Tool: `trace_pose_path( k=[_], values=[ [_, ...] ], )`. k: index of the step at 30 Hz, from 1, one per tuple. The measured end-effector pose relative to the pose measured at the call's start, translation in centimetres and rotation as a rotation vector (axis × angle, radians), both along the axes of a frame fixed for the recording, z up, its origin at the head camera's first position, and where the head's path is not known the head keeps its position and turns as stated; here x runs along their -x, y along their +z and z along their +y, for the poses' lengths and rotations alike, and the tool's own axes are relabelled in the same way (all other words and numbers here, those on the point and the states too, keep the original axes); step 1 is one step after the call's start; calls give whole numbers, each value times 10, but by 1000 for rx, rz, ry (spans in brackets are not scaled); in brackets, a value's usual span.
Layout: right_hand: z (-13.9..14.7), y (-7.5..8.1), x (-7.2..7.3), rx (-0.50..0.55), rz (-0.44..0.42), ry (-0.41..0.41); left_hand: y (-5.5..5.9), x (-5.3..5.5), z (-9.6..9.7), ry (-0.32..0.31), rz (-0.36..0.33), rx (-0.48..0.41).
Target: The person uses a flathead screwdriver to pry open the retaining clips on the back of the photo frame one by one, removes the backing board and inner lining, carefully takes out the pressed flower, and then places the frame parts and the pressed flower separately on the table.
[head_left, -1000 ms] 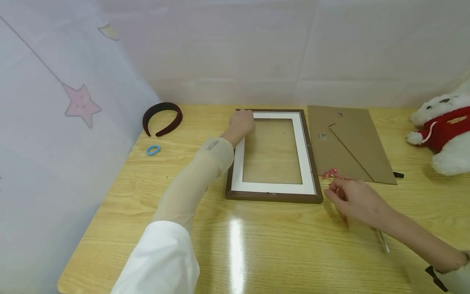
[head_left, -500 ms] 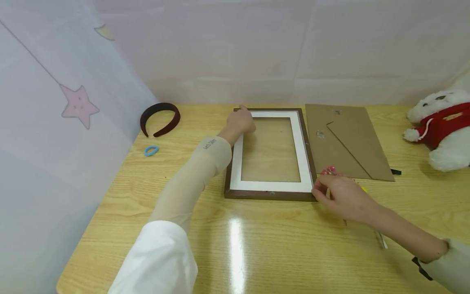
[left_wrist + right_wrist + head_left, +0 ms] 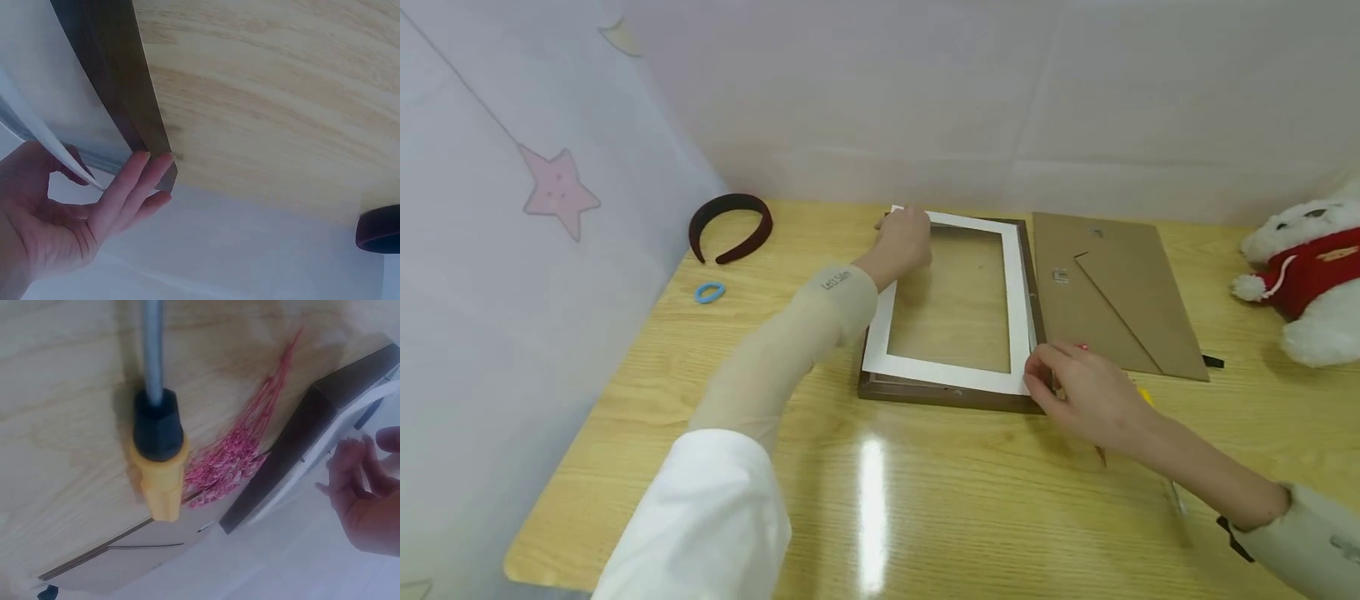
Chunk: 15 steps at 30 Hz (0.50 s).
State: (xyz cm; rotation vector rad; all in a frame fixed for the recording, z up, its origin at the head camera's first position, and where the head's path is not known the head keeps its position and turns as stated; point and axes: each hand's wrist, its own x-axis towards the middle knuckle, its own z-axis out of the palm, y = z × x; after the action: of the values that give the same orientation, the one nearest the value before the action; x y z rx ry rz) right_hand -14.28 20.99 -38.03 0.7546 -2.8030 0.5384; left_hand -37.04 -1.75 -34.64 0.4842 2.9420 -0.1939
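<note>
A white picture mat (image 3: 951, 372) sits raised and slightly askew over a brown picture frame (image 3: 917, 392). My left hand (image 3: 904, 242) pinches the mat at its far left corner; in the left wrist view the edge bends between thumb and fingers, and the fingertips reach the frame's corner. At the near right corner my right hand (image 3: 1086, 396) holds the mat with curled fingers, partly hidden by the hand itself. Pink dried flowers (image 3: 231, 456) lie beside the frame, mostly covered by the right hand in the head view.
Right of the frame lies a brown backing board (image 3: 1127, 292). A screwdriver (image 3: 161, 462) with a yellow handle lies under the right forearm. Farther right is a white plush bear (image 3: 1318, 275). On the left are a dark headband (image 3: 752, 242) and a blue hair tie (image 3: 709, 292).
My right hand has moved left from the flowers to the mat's near right corner. The mat, earlier flat inside the frame, is now lifted and shifted in both hands.
</note>
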Motion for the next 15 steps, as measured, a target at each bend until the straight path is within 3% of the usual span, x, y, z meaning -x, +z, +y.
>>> trace_pose_path(
  k=[4,7,10,12,15],
  values=[
    [-6,0,4,11,44,18,17,5,-20,-10,36,-4],
    [-13,-4,6,5,76,87,36,13,-49,51,33,-68],
    [-22,-10,5,-64,96,196,52,18,-85,112,17,-97],
    [-29,-16,5,-139,110,244,57,17,-110,142,-19,-118],
    [-39,-22,7,-253,141,288,55,12,-141,160,-76,-90]
  ],
)
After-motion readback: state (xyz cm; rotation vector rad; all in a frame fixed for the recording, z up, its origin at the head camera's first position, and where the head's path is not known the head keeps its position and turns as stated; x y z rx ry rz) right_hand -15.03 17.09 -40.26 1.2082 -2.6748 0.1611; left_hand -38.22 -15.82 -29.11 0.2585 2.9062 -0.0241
